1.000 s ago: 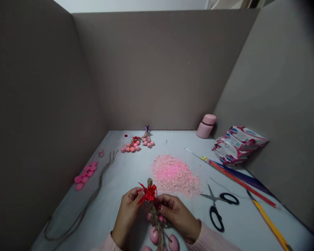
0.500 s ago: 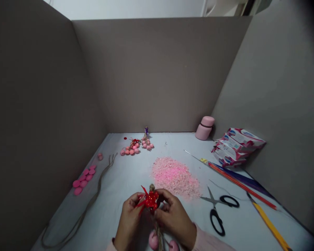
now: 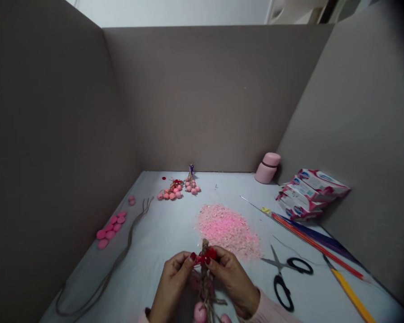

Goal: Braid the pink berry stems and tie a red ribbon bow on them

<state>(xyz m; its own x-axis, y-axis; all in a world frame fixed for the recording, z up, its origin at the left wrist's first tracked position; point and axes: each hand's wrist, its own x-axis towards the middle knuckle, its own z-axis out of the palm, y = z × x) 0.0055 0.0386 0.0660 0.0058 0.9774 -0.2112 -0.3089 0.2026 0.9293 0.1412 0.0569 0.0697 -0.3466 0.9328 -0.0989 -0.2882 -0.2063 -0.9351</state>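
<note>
Your left hand (image 3: 171,287) and right hand (image 3: 234,282) firmly pinching a red ribbon bow (image 3: 205,257), tied on a jute twine stem (image 3: 206,282) strung with glossy pink beads (image 3: 200,312), held over the pale table (image 3: 148,251), just before a pale pink flake pile (image 3: 227,231), black-handled steel scissors (image 3: 284,273) to the right

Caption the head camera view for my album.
The left hand and right hand pinch a red bow on jute twine.

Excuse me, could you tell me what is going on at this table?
A person is holding up a twine-bound bunch of pink balls, pinching its red ribbon bow with the left hand and right hand. Two similar bunches lie beyond a pile of pink flakes, with black-handled scissors to the right.
</note>
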